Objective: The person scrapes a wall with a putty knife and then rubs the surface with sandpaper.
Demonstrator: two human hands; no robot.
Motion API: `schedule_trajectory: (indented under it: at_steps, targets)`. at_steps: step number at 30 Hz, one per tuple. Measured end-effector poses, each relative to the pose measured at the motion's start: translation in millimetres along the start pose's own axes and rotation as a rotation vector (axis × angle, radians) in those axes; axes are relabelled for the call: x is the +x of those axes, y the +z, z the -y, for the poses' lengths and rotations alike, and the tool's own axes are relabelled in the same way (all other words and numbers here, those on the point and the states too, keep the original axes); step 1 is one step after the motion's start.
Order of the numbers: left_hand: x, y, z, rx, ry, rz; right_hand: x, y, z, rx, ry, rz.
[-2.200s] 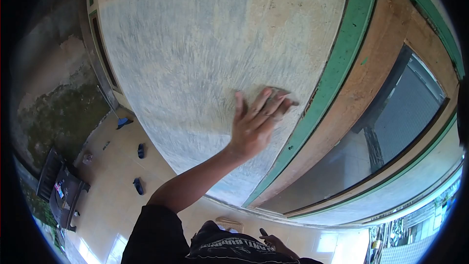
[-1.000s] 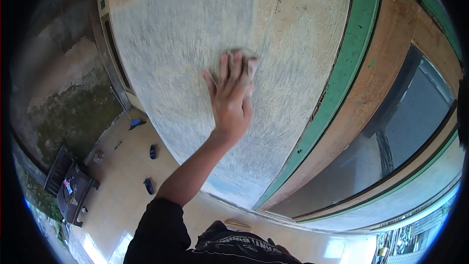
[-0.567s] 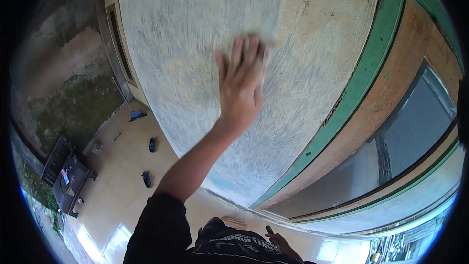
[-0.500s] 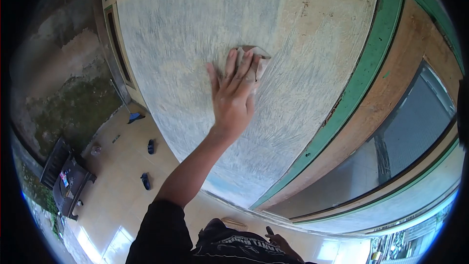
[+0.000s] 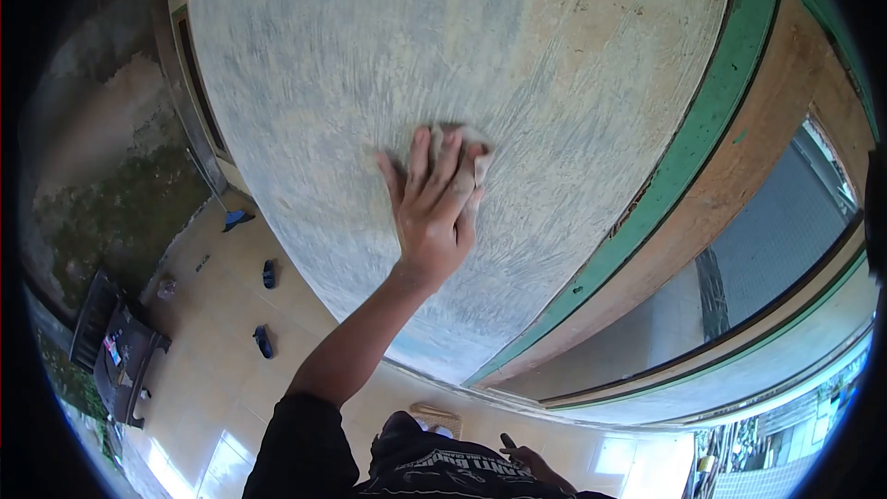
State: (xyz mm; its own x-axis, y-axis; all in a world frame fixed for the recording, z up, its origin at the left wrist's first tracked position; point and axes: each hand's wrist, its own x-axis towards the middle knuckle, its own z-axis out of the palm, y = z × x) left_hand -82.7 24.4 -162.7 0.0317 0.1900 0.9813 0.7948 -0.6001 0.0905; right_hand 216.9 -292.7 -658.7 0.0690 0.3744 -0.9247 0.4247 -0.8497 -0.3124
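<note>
My left hand is raised and pressed flat against a pale, scratched wall panel. Its fingers pin a folded brownish piece of sandpaper to the surface, and only the paper's top edge shows past my fingertips. My right hand hangs low by my dark shirt at the bottom edge. A short dark object sticks up from it. That hand is small and partly hidden.
A green frame strip and a brown wooden frame border the panel on the right, around a glass pane. Below is a tiled floor with sandals, a dark plastic chair and a mossy wall.
My left hand with the sandpaper slid left from near the green frame, then rubbed up and back down the panel. It is now slightly lower than half a second ago.
</note>
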Motion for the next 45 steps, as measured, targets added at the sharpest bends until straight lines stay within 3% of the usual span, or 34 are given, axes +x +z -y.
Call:
schedule_trajectory:
  at_steps: [4, 11, 13, 15, 20, 24, 31, 35, 38, 41, 45]
  targets:
    - [67, -4, -8, -0.023, 0.031, -0.101, 4, -2, -15, -0.062, 0.06, -0.013]
    - [11, 1, -27, -0.019, 0.024, 0.092, 2, 12, 34, -0.154, 0.136, -0.049]
    - [52, -6, -36, -0.015, -0.002, 0.087, -1, 10, 38, -0.169, 0.152, -0.061]
    - [87, -8, -43, -0.003, 0.041, -0.043, 1, 10, 38, -0.176, 0.156, -0.066]
    - [42, -6, -53, -0.041, -0.119, 0.099, 5, 9, 38, -0.188, 0.144, -0.062]
    - [80, -1, -54, -0.024, -0.027, -0.054, 5, 10, 40, -0.215, 0.137, -0.074]
    - [67, -9, -57, -0.041, -0.089, 0.01, 12, 10, 39, -0.247, 0.111, -0.069]
    - [98, -2, -54, -0.021, 0.004, -0.104, 12, 10, 40, -0.285, 0.11, -0.082]
    - [86, -8, -54, -0.031, -0.031, -0.047, 16, 11, 39, -0.293, 0.123, -0.079]
    - [61, -2, -50, -0.028, -0.065, -0.011, 21, 6, 43, -0.233, 0.095, 0.002]
    - [92, -4, -52, -0.011, -0.028, -0.084, 33, -10, 47, -0.161, 0.064, 0.099]
